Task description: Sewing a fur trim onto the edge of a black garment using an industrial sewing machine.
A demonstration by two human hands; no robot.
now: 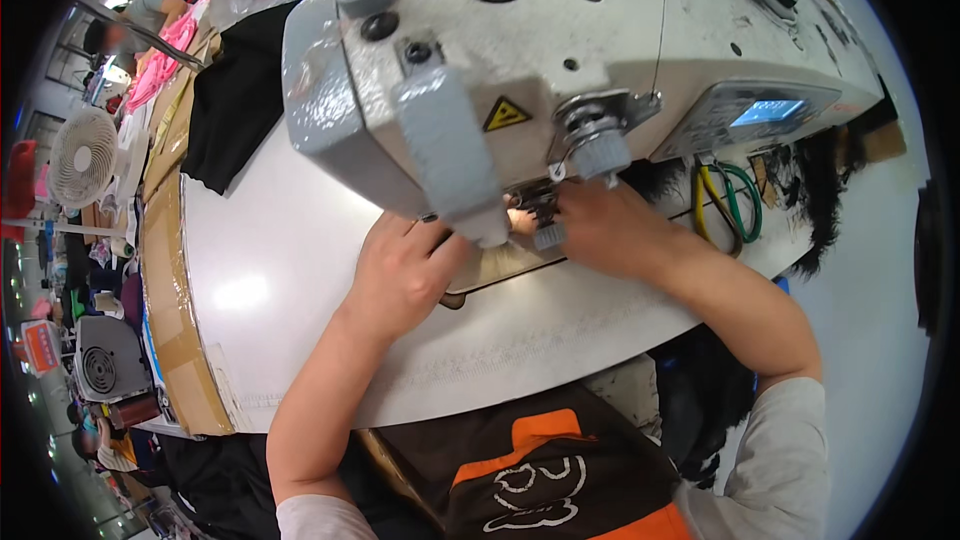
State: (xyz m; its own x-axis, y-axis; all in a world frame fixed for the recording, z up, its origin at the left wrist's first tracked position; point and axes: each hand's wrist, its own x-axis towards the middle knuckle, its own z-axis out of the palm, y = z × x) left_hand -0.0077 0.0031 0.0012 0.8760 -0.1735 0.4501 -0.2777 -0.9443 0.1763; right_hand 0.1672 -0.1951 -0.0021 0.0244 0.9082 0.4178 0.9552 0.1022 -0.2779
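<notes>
A white industrial sewing machine takes up the upper middle, its needle area lit by a small lamp. My left hand rests at the left of the needle area, fingers curled and thumb pressed in. From the right, my right hand reaches in close to the presser foot, with its fingers bent. The machine head and parts near the needle hide most fingertips, so whatever they pinch cannot be made out. Below the hands lies the metal needle plate, set into the white sewing table.
Black cloth lies at the table's far left. Taped cardboard lines the left edge. Green and yellow cables and black fluffy scraps sit right of the machine. A white fan and another person with pink fabric are farther left.
</notes>
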